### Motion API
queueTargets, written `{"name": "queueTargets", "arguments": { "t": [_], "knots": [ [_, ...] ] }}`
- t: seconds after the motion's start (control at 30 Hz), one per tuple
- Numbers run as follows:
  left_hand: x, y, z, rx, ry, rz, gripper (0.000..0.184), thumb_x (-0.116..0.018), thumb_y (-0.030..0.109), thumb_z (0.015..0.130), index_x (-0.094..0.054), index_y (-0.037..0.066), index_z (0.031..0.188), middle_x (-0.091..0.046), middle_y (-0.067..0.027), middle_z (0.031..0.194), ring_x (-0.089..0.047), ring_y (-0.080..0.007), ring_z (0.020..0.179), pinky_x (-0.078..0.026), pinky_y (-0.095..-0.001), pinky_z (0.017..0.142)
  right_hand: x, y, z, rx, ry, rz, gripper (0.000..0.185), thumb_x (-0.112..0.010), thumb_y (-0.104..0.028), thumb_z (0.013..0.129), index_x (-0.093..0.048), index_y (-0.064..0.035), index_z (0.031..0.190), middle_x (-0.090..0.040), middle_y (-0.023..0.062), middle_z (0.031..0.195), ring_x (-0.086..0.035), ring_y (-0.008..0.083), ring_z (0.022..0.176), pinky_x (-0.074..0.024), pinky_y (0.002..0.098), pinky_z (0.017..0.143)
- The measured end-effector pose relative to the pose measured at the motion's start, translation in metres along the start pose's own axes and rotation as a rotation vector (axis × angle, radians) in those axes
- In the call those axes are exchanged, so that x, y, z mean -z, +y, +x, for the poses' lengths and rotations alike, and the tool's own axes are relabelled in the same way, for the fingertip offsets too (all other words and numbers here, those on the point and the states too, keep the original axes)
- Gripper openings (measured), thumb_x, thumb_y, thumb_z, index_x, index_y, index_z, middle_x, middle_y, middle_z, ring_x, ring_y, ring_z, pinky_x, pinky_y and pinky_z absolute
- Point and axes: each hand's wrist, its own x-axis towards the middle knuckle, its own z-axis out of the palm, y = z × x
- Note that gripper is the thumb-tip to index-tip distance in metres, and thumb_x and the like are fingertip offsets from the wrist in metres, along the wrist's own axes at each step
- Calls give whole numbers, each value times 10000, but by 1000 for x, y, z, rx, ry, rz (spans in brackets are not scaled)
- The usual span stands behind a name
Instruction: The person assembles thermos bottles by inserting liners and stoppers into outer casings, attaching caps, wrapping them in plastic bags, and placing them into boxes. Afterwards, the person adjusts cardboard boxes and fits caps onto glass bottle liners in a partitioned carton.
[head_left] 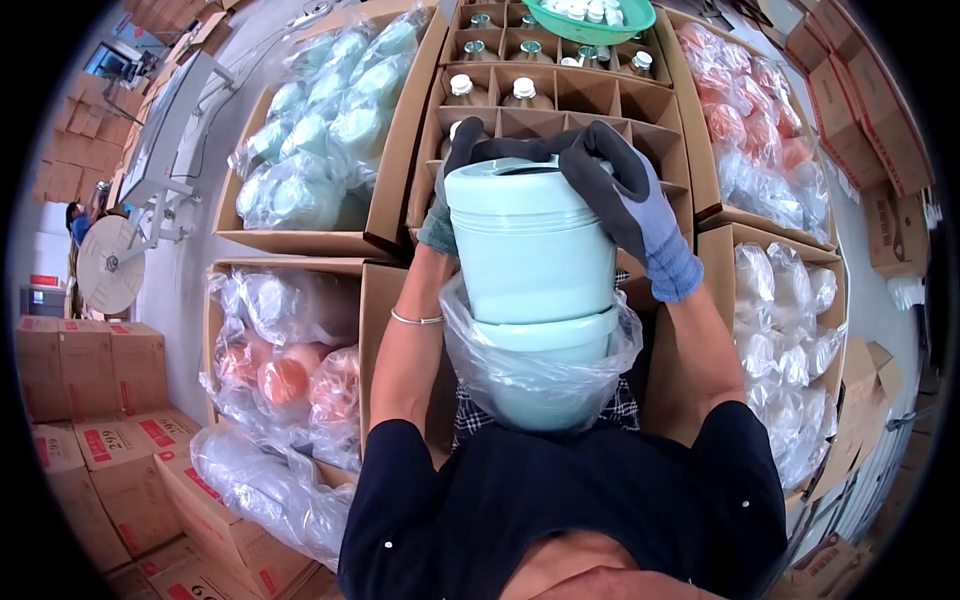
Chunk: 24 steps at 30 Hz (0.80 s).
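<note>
Between my gloved hands is a pale blue plastic bucket [535, 260] with ridged bands below its rim. My left hand [455, 190], in a black and green glove, grips the bucket's left side at the rim. On the opposite side my right hand [625, 190], in a black and grey-blue glove, clasps the rim with its fingers curled over the top. A second pale blue bucket [545, 385] sits directly underneath, wrapped in a clear plastic bag [625, 345]. Most of the inside of the upper bucket is hidden from me.
Ahead stands a divided carton [650, 105] with glass bottles [525, 95]. A green basin [590, 28] of white caps rests at its far end. Open cartons of bagged blue containers [340, 110], orange items [285, 375] and clear items [785, 300] flank me. A person [80, 220] is far left.
</note>
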Motion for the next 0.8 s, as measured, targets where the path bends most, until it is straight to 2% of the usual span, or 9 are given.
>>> {"name": "queueTargets", "arguments": {
  "t": [0.2, 0.27, 0.3, 0.37, 0.5, 0.53, 0.6, 0.73, 0.8],
  "knots": [
    [25, -5, -2, 64, 294, 100, 659, -348, 499, 968, -595, -87, 1141, -652, -208, 1071, -643, -282, 967, -505, -345, 909, -10, -11, -10, 14, 27, 29, 223, -663, -159, 827, -512, -1, 871, -533, 68, 867, -485, 159, 824, -407, 284, 759],
    [15, -10, -17, 40, 275, -58, 652, -336, 490, 976, -583, -86, 1156, -644, -195, 1097, -634, -278, 990, -495, -351, 924, -14, 11, -17, 58, 13, 258, 199, -641, -189, 856, -533, -28, 901, -541, 83, 1021, -513, 179, 941, -412, 282, 846],
    [2, -12, -27, -107, 500, 431, 642, -307, 495, 983, -588, -57, 1151, -633, -182, 1122, -616, -277, 1021, -484, -368, 915, -16, 20, -20, -2, 6, 492, 203, -624, -212, 871, -535, -36, 922, -535, 88, 1069, -518, 188, 978, -412, 286, 876],
    [-10, 3, -48, -93, 517, 957, 570, -349, 455, 975, -599, -31, 1133, -629, -180, 1124, -610, -293, 1020, -479, -384, 898, -17, 48, -21, -84, -102, 932, 269, -525, -327, 931, -526, -66, 1000, -488, 97, 1227, -515, 209, 1097, -423, 312, 954],
    [-74, -9, -59, -323, 466, 2171, 399, -516, 385, 879, -598, 18, 1013, -614, -152, 950, -608, -306, 887, -482, -396, 780, -53, 103, -12, -10, -196, 1352, 305, -494, -353, 939, -529, -61, 1020, -508, 116, 1215, -529, 219, 1087, -442, 318, 943],
    [-104, -19, -48, -109, 547, 2400, 377, -564, 373, 843, -587, 22, 980, -596, -139, 904, -600, -306, 853, -481, -393, 752, -61, 109, -13, -40, -171, 1424, 310, -488, -357, 941, -532, -60, 1020, -512, 121, 1211, -535, 221, 1081, -446, 317, 939],
    [-124, -41, -37, -24, 666, 2654, 252, -579, 297, 840, -565, 77, 963, -558, -81, 884, -595, -301, 780, -476, -431, 680, -71, 112, -18, -102, -110, 1499, 321, -476, -364, 943, -537, -58, 1019, -520, 132, 1205, -545, 227, 1068, -456, 316, 931],
    [-97, -27, -48, -120, 544, 2394, 309, -609, 312, 848, -572, 27, 961, -596, -136, 923, -604, -310, 849, -480, -415, 736, -54, 109, -29, -171, -14, 1268, 345, -453, -378, 949, -549, -54, 1018, -536, 154, 1192, -565, 238, 1043, -474, 314, 916],
    [-8, -8, -70, -691, 282, 1996, 303, -542, 148, 906, -565, -5, 1168, -639, -168, 1005, -635, -287, 878, -503, -379, 776, -27, 91, -31, -38, -18, 732, 329, -423, -337, 965, -562, -46, 1032, -571, 138, 1147, -577, 220, 1024, -480, 307, 895]
  ]
}}
